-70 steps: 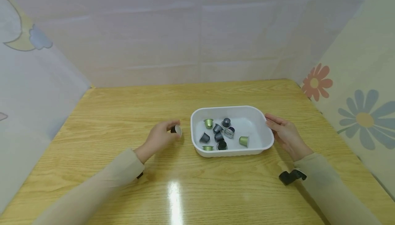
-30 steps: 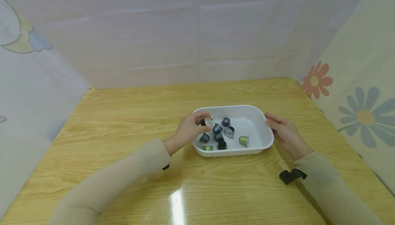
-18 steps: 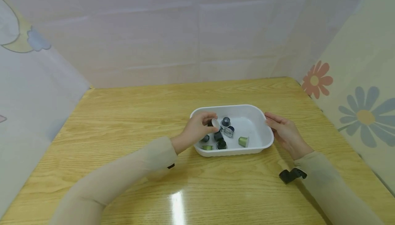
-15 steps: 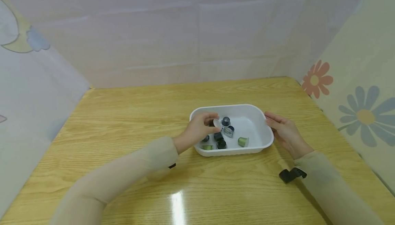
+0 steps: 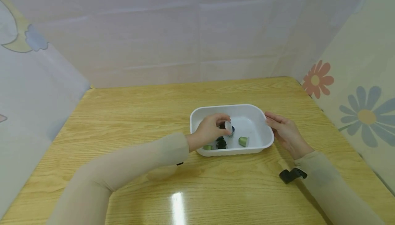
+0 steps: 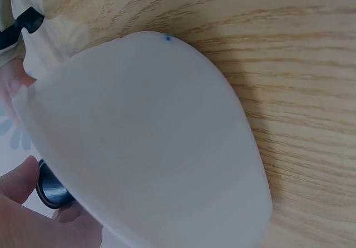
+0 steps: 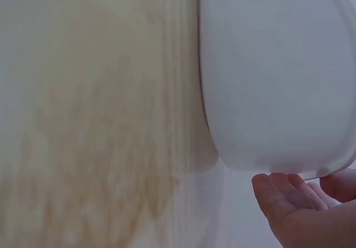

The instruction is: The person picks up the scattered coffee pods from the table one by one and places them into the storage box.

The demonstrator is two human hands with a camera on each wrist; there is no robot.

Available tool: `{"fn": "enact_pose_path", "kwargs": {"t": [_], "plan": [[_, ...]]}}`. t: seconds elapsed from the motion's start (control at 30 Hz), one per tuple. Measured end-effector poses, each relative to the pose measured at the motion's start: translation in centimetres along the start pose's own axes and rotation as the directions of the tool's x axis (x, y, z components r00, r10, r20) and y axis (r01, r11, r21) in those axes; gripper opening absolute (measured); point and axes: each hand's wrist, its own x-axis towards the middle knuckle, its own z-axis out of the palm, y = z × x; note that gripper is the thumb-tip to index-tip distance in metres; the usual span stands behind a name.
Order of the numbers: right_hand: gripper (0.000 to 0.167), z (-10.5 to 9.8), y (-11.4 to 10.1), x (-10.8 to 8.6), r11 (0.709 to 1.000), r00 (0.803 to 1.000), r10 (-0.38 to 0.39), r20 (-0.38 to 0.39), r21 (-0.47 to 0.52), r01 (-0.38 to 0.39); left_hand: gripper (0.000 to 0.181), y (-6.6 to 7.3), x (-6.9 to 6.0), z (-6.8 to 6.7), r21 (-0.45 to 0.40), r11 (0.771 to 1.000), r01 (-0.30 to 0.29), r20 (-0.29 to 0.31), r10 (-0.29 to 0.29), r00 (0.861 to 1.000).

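A dark coffee capsule (image 5: 227, 127) with a pale lid is pinched between the thumb and fingers of my left hand (image 5: 208, 130), over the white tray (image 5: 236, 152). In the left wrist view the same capsule (image 6: 51, 187) looks dark and shiny beyond the tray's rim. My right hand (image 5: 286, 134) holds the tray's right end, its thumb at the rim and its fingers against the outer wall (image 7: 278, 120). Inside the tray lie a green capsule (image 5: 243, 141), a black capsule (image 5: 221, 144) and another green one (image 5: 208, 147). My left hand hides other capsules.
The tray stands on a wooden table (image 5: 139, 115). Pale fabric walls (image 5: 197, 29) enclose the back and sides. A black wrist camera (image 5: 288, 176) hangs below the right sleeve.
My left hand has carried the capsule from the table left of the tray to the right, in over the tray's middle. The right hand has stayed at the tray's right end.
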Motion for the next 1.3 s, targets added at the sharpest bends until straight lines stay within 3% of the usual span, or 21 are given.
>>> {"fn": "enact_pose_path", "kwargs": {"t": [0.13, 0.2, 0.3, 0.37, 0.53, 0.77, 1.07, 1.3], "plan": [[0.026, -0.1, 0.1, -0.1, 0.999, 1.0, -0.011, -0.001, 0.039, 0.011, 0.05, 0.2, 0.2, 0.3, -0.011, 1.0, 0.02, 0.013, -0.02, 1.0], [0.028, 0.0, 0.1, -0.1, 0.999, 1.0, -0.014, -0.001, 0.038, 0.014, 0.052, 0.2, 0.3, 0.5, -0.035, 0.999, 0.032, 0.017, -0.032, 0.999], [0.049, 0.0, 0.1, -0.1, 1.0, 1.0, -0.012, -0.005, 0.021, 0.012, 0.053, 0.1, 0.5, 0.8, -0.069, 0.996, 0.048, 0.028, -0.046, 0.999], [0.054, 0.0, 0.1, -0.1, 1.0, 1.0, -0.011, -0.007, 0.015, 0.011, 0.052, 0.1, 0.7, 0.9, -0.079, 0.995, 0.054, 0.037, -0.051, 0.998], [0.023, -0.1, 0.1, -0.2, 1.0, 1.0, -0.008, -0.004, 0.026, 0.008, 0.052, 0.5, 1.3, 1.3, -0.088, 0.994, 0.059, 0.058, -0.054, 0.997], [0.023, 0.0, 0.0, -0.2, 0.999, 1.0, -0.011, 0.004, 0.043, 0.011, 0.049, 1.1, 1.6, 1.8, -0.12, 0.989, 0.083, 0.073, -0.075, 0.995], [0.021, -0.1, 0.0, -0.3, 0.999, 1.0, -0.015, 0.026, 0.041, 0.014, 0.047, 1.9, 2.4, 2.6, -0.06, 0.994, 0.088, 0.087, -0.083, 0.993], [0.024, -0.1, -0.1, -0.4, 1.0, 1.0, -0.005, 0.02, 0.021, 0.004, 0.047, 1.7, 3.1, 2.8, -0.042, 0.995, 0.091, 0.094, -0.087, 0.992]]}}
